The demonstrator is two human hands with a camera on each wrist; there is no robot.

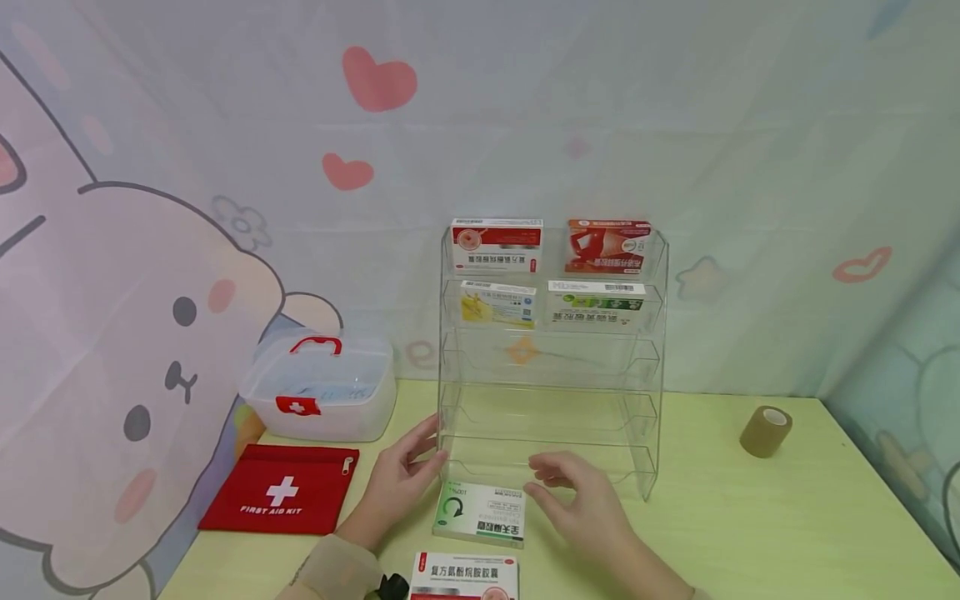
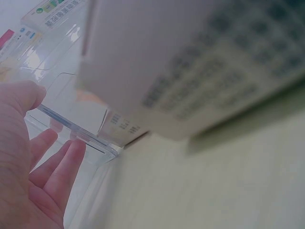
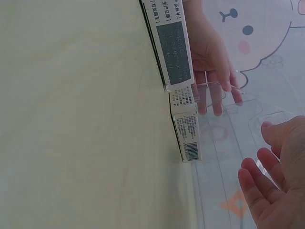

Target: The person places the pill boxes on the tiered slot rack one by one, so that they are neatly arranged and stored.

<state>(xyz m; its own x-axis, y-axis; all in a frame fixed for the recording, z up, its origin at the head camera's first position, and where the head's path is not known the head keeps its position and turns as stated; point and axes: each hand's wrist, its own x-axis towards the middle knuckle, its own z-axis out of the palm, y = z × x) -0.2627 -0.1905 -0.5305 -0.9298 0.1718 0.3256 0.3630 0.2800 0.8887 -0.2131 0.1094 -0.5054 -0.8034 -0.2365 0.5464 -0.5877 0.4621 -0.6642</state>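
A clear acrylic tiered rack (image 1: 551, 414) stands on the table with medicine boxes in its upper two tiers. My left hand (image 1: 401, 477) is at the rack's lower left side, fingers extended along the outside of the panel and thumb at its front edge. The right hand (image 1: 587, 510) hovers before the bottom tier, fingers loosely bent, nothing between them and the thumb. Between the hands lies a white-and-green medicine box (image 1: 480, 514), its right edge close to my right thumb. Nearer me is a red-and-white medicine box (image 1: 465, 573), cut off by the frame.
Left of the rack stand a white first-aid box (image 1: 330, 417) with a red handle and a flat red first-aid pouch (image 1: 281, 492). A tan bandage roll (image 1: 765, 432) is on the right side. A printed cloth (image 1: 525, 108) hangs behind the table.
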